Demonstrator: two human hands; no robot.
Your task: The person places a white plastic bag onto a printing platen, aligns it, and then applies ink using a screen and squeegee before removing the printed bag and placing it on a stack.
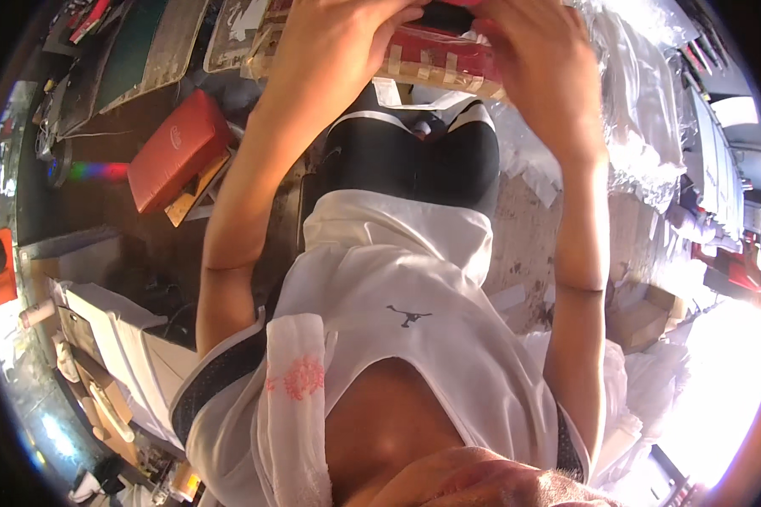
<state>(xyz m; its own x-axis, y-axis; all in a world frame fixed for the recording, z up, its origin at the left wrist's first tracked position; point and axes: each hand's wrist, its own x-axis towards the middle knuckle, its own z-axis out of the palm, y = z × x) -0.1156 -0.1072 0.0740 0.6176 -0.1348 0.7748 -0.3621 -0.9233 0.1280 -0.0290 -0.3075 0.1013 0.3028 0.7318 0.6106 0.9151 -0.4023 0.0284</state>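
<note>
At the upper edge of the head view, my left hand and my right hand come together with their fingers curled inward. Between them is a small dark item with a bit of red or pink above it. The picture's edge cuts it off, so its kind cannot be made out. Just below my hands lies a red panel with clear film over it. Strips of brown tape run along its near edge. Most of my fingertips are outside the picture.
On the left a red box rests over cardboard pieces. Dark boards line the upper left. Clear plastic wrap bunches on the right, above an open cardboard box. A white towel hangs over my shoulder.
</note>
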